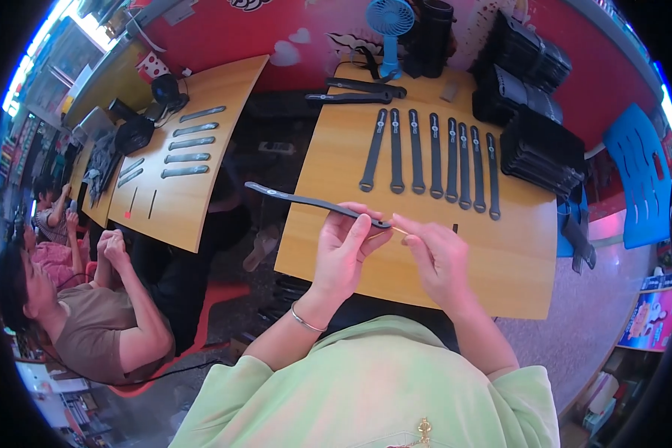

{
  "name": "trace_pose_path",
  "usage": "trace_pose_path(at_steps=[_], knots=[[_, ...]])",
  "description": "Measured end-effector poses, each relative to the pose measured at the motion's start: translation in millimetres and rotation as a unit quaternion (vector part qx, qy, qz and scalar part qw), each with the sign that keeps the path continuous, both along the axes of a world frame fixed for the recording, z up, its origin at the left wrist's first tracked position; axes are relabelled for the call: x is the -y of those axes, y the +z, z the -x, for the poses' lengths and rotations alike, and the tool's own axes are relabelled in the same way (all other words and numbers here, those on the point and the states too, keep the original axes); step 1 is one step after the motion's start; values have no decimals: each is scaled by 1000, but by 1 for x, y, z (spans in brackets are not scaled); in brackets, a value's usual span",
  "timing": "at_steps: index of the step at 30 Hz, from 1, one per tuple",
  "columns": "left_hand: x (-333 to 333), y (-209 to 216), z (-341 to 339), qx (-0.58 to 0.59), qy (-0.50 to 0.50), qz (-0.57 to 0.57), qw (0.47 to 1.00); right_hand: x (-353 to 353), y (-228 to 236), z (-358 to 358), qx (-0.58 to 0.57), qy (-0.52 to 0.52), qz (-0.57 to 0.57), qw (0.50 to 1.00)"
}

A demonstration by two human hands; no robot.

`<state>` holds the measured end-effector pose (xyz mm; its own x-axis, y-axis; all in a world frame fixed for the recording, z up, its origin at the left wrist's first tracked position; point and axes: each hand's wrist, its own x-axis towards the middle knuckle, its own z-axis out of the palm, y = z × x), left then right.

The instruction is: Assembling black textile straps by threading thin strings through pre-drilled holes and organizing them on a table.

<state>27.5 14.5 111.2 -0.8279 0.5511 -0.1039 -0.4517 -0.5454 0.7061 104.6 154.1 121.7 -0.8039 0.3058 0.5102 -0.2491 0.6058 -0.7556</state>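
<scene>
A long dark strap (295,198) with a pale printed mark near its far end is pinched between the thumb and fingers of my left hand (337,250). It points away to the left above the table's front part. At the strap's near end, my right hand (442,261) is closed on a thin, light-coloured stick (401,231). The stick's tip is close to the strap's end; whether they touch I cannot tell. Beyond my hands, several similar straps (435,145) lie side by side on the wooden table (336,164), their looped ends toward me.
Stacks of black bundled straps (541,149) fill the table's back right. A blue fan (390,33) and a black cylinder (433,41) stand at the back, near more straps (351,97). On my left a person (89,321) sits by another table (187,198). A blue chair (638,175) stands right.
</scene>
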Motion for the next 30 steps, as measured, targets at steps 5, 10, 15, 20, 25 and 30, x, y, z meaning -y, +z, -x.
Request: trace_pose_path(at_steps=[5, 10, 15, 20, 25, 30], knots=[[-5, -2, -4, -10, 17, 8, 1000, 2, 10, -7, 58, -33, -86, 994], [-4, -1, -3, -21, 19, 9, 1000, 7, 14, -11, 64, -53, -107, 991], [-5, 2, -6, -22, 26, 8, 999, 7, 12, -11, 63, -65, -130, 987], [-5, 1, -5, -35, 32, 9, 999, 6, 10, -8, 22, -78, -158, 984], [-4, 1, -3, -32, 17, 12, 999, 4, 8, -9, 16, -82, -176, 981], [-4, 1, -4, -18, 14, 10, 1000, 9, 11, -11, 45, -88, -145, 984]])
